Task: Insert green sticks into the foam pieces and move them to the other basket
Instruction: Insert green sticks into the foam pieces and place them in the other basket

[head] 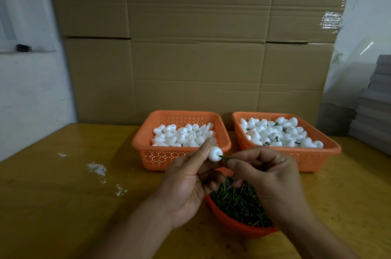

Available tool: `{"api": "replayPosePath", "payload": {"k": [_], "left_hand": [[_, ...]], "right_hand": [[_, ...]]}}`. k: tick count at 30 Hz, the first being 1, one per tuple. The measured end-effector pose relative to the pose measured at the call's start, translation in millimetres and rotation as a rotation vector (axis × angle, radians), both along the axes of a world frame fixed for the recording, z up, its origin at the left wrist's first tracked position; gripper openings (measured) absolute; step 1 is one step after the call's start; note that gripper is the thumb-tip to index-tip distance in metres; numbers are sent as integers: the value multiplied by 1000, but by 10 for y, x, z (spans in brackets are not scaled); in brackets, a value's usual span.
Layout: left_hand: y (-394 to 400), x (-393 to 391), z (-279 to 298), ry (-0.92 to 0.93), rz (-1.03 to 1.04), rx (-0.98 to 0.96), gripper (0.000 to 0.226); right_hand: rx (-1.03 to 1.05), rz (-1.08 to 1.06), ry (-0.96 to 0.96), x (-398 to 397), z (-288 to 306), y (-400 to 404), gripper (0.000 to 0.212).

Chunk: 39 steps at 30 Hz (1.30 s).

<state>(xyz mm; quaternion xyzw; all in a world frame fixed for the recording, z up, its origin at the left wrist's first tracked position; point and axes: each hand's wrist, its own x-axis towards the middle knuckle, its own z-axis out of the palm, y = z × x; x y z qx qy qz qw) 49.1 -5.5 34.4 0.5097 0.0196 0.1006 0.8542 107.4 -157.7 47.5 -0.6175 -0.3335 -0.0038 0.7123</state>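
My left hand [188, 180] pinches a white foam piece [215, 153] between thumb and fingers, in front of the left orange basket [148, 153], which is full of plain foam pieces. My right hand [264, 172] grips a green stick [224, 157] whose tip meets the foam piece's hollow. The right orange basket [313, 159] holds foam pieces, some with green sticks in them. An orange bowl [232, 225] of green sticks sits under my hands, partly hidden by them.
Tall cardboard boxes [196, 47] stand as a wall right behind the baskets. A stack of grey sheets [374, 100] lies at the right edge. White scuff marks [97, 168] dot the yellow wooden table [63, 195] at the left.
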Motion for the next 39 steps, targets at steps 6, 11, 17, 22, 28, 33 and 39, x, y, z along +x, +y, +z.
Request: {"api": "replayPosePath", "payload": {"k": [6, 11, 17, 22, 28, 33, 39], "left_hand": [[-10, 1, -4, 13, 27, 12, 39], [-12, 2, -8, 11, 32, 38, 35], [-26, -1, -5, -2, 50, 53, 33], [-27, -9, 11, -21, 49, 70, 35], [-37, -20, 25, -71, 58, 90, 36], [-42, -28, 33, -96, 69, 112, 39], [-39, -20, 15, -116, 78, 137, 37]], "right_hand": [[-8, -36, -29, -3, -10, 2, 13], [-21, -100, -124, -23, -36, 18, 6], [-67, -176, -260, -27, -99, 33, 16], [-82, -236, -381, -45, -127, 39, 16], [-43, -276, -447, -58, -136, 43, 15], [-23, -298, -471, -54, -145, 53, 13], [-36, -325, -515, -58, -153, 67, 12]]}}
